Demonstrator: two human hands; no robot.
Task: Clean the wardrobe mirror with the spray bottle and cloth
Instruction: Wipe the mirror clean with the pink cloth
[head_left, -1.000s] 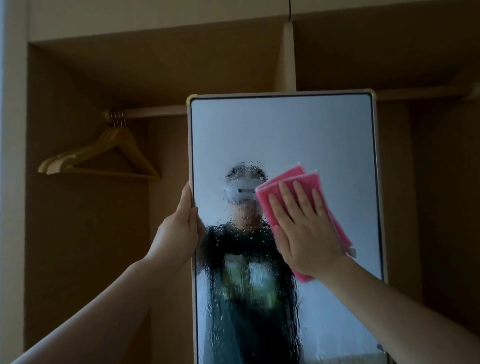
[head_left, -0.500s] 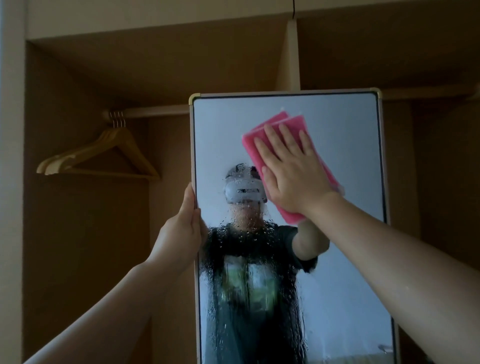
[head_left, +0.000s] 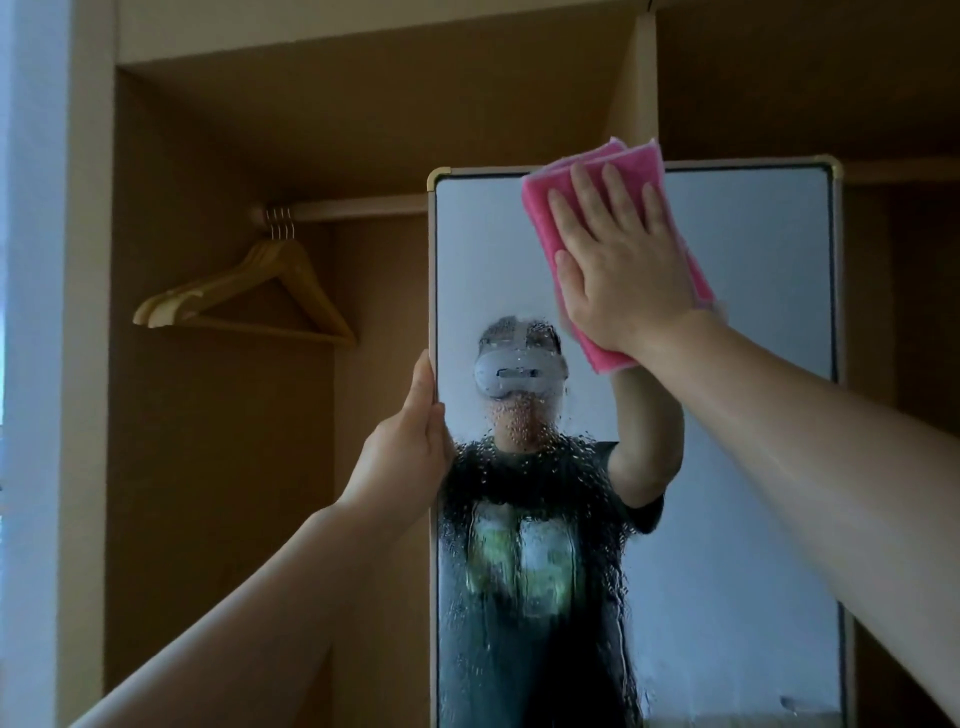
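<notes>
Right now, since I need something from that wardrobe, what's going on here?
A person is cleaning the wardrobe mirror. The right hand presses a pink cloth flat against the glass at the top edge, while the left hand grips the mirror's left edge. Spray droplets cover the lower middle of the glass.
</notes>
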